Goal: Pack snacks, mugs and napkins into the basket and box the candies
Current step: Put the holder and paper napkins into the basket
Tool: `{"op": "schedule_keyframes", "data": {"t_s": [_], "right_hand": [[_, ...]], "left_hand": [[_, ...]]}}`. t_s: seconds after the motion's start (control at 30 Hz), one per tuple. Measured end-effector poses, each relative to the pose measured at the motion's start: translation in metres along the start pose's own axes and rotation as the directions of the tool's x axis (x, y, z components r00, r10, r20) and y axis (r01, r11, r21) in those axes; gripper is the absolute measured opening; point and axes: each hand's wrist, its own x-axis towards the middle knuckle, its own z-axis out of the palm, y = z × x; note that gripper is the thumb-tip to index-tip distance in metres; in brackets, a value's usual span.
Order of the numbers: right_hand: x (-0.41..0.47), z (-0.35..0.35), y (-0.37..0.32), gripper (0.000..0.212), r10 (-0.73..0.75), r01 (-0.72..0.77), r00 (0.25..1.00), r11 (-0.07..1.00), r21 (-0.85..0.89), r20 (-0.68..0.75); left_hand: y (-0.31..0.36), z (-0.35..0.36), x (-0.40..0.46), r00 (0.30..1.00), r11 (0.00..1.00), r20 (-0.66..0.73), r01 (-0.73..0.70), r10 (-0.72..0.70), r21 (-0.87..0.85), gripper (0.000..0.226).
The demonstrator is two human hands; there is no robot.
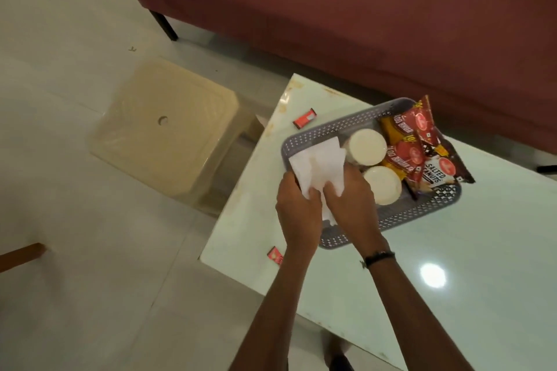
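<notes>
Glossy table [452,265] beside sofa [331,9], stool [168,129] on floor. Both hands grasp napkins [316,166] over basket [391,217] left end: left hand [297,211] and right hand [351,205] pinch lower edge. Mugs [366,149] and snacks [422,147] sit inside. Two candies [306,119] lie on table outside.

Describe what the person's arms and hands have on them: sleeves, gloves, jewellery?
Both forearms are bare, with no sleeves in view and no gloves. The left hand has nothing visible on it or its wrist. The right hand is also bare, but its wrist carries a thin dark band, like a bracelet or thread. No rings are visible on the fingers.
</notes>
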Motion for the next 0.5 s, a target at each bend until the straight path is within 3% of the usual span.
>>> {"op": "schedule_keyframes", "data": {"t_s": [0.13,0.33,0.5], "right_hand": [[0.018,0.007,0.009,0.022,-0.08,0.076,0.997,0.978,-0.195,-0.012],[0.023,0.019,0.021,0.034,-0.168,0.188,0.979,0.962,-0.199,0.112],[0.017,0.022,0.026,0.036,-0.244,0.242,0.969,0.935,-0.26,0.028]], "left_hand": [[0.004,0.017,0.02,0.998,0.993,-0.013,-0.059,0.061,0.101,0.035],[0.002,0.025,0.023,0.999,0.99,-0.006,-0.048,0.049,0.134,0.019],[0.0,0.025,0.024,0.999,0.987,-0.037,-0.029,0.035,0.159,0.013]]}}
